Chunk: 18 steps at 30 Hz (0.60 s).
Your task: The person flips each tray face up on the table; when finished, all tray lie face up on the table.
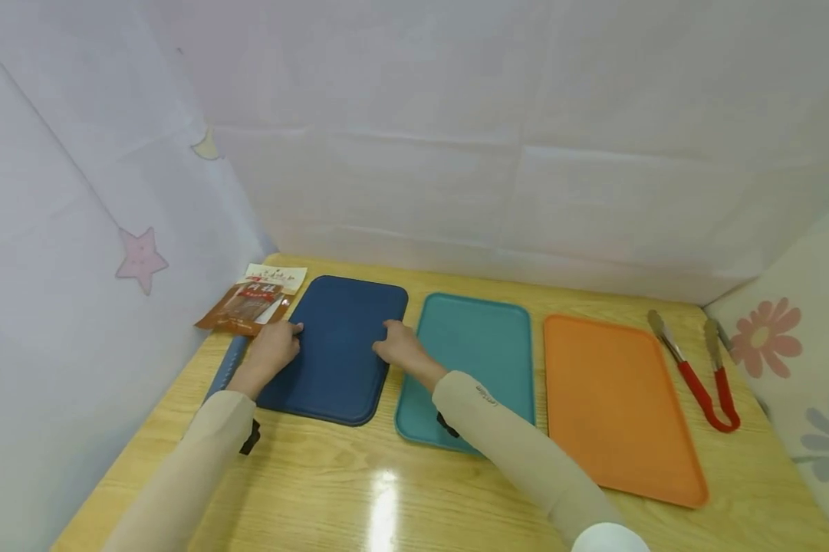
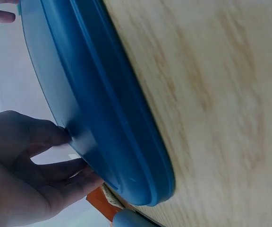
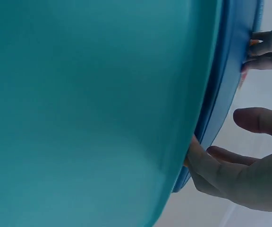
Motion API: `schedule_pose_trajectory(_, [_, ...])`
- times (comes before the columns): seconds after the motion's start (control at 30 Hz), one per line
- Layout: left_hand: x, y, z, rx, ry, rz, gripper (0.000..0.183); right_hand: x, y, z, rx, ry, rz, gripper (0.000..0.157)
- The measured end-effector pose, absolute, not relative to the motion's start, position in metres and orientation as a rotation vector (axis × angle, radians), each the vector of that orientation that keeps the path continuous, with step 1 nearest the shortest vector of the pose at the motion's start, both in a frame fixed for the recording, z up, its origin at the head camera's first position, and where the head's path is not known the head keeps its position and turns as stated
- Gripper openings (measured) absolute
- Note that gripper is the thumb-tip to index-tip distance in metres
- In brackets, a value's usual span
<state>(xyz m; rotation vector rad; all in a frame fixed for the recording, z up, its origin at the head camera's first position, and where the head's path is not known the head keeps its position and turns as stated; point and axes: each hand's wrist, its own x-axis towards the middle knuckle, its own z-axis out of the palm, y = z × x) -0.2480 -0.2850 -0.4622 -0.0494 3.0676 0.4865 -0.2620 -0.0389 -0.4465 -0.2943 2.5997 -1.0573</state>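
On table [image 1: 304,475], blue tray [image 1: 341,345], left fingers [image 2: 74,185] pinching its edge, right fingers [image 3: 204,163] parted opposite

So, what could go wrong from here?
The left hand pinches the blue tray, but the thumb of the right hand looks clear of it in the right wrist view, so the tray might tip or slip if lifted now. That hand's fingers sit close beside the teal tray and may nudge it. The bag lies close to the left hand and could get knocked.
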Motion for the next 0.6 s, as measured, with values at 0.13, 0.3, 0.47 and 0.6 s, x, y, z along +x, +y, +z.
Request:
schedule_pose_trajectory(0.13, [-0.249,-0.287,-0.46,-0.086,3.038,0.503,0.048,-0.262,-0.041,-0.451,-0.297,2.648,-1.053,0.05])
schedule_pose_trajectory(0.3, [-0.248,-0.293,-0.46,-0.05,3.021,0.547,0.053,-0.259,-0.041,-0.454,-0.219,2.612,-1.182,0.046])
schedule_pose_trajectory(0.47, [-0.246,-0.297,-0.463,-0.048,3.032,0.6,0.057,-0.259,-0.036,-0.459,-0.122,2.467,-1.445,0.038])
schedule_pose_trajectory(0.6, [-0.249,-0.295,-0.468,-0.08,3.029,0.639,0.058,-0.263,-0.027,-0.462,-0.07,2.36,-1.572,0.033])
